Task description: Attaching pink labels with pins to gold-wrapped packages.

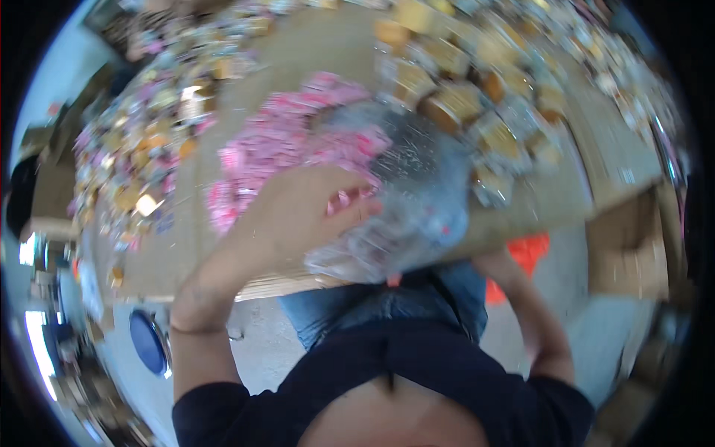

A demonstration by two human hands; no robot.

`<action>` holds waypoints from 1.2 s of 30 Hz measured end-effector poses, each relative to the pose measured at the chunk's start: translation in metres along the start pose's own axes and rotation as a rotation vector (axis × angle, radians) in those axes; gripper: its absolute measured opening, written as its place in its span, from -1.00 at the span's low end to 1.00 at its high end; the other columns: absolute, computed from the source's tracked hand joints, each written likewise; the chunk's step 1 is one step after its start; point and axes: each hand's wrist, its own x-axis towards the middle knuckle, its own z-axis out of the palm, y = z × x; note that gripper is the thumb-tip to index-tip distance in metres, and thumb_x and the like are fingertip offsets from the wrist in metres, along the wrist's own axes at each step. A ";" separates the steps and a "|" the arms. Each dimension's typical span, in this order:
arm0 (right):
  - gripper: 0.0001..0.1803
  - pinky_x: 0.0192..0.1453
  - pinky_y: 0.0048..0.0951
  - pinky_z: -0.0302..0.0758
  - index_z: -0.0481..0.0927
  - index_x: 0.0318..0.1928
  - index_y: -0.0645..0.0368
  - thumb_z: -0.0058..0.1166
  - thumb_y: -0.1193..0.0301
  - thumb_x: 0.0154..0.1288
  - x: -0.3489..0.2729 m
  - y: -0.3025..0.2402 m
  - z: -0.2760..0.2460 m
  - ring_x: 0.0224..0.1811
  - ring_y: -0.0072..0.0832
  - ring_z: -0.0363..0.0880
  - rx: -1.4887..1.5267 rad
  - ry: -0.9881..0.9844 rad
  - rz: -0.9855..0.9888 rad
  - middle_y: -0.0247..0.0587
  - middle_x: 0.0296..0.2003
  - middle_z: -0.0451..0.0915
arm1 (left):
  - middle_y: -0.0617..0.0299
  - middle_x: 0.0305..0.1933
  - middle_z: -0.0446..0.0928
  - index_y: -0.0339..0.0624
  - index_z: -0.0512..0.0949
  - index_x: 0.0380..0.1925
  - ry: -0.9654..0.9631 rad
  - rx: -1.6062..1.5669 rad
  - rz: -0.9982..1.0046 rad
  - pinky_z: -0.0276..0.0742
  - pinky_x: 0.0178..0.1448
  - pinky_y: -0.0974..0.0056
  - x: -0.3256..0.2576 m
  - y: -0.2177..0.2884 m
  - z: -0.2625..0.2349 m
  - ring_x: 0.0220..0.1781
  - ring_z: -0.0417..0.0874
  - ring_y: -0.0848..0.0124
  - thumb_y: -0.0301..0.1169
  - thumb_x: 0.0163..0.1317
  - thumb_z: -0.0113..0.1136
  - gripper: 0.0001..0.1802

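Note:
My left hand point(316, 205) reaches over the table at the mouth of a clear plastic bag point(428, 194). Between its thumb and curled fingers shows a bit of pink, which looks like small pink packets point(348, 200); motion blurs it. A spread pile of pink-and-white packets point(272, 141) lies just beyond this hand, and some packets lie against the bag. The bag is crumpled and lies at the table's near edge. My right hand point(488, 262) is low by that edge, next to an orange-red sheet or bag point(525, 257); its fingers are hidden.
Many small wrapped pieces point(138, 171) cover the table's left side. Larger clear-wrapped yellow-brown pieces point(454, 104) are heaped beyond the bag on the right. An open cardboard box point(629, 249) stands at the right. A round blue stool seat point(149, 343) is below on the left.

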 end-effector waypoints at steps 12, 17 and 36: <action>-0.56 0.25 -0.20 0.38 0.50 0.09 0.11 -0.06 0.10 0.38 -0.031 0.059 0.010 0.14 -0.20 0.45 0.718 0.460 0.266 -0.16 0.08 0.52 | 0.11 -0.09 0.53 -0.32 0.50 -0.01 -0.334 -0.821 0.341 0.48 0.07 0.27 0.071 0.054 0.273 -0.04 0.53 0.37 -0.57 0.23 -0.05 -0.68; -0.53 0.24 -0.19 0.38 0.50 0.10 0.10 -0.08 0.03 0.38 0.013 0.077 0.033 0.14 -0.21 0.45 1.083 0.631 0.294 -0.17 0.09 0.51 | 0.03 -0.02 0.45 -0.37 0.48 -0.09 -0.293 -0.807 0.171 0.42 0.18 0.23 0.082 0.061 0.299 0.02 0.50 0.24 -0.61 0.10 -0.12 -0.65; -0.33 0.33 -0.11 0.34 0.38 0.23 0.04 -0.26 -0.17 0.36 0.031 0.145 0.045 0.21 -0.21 0.41 1.770 0.899 0.212 -0.20 0.20 0.45 | -0.02 -0.16 0.44 -0.32 0.46 -0.24 -0.219 -0.619 0.380 0.37 0.14 0.12 0.057 0.087 0.276 0.00 0.44 0.05 -0.51 0.12 -0.09 -0.78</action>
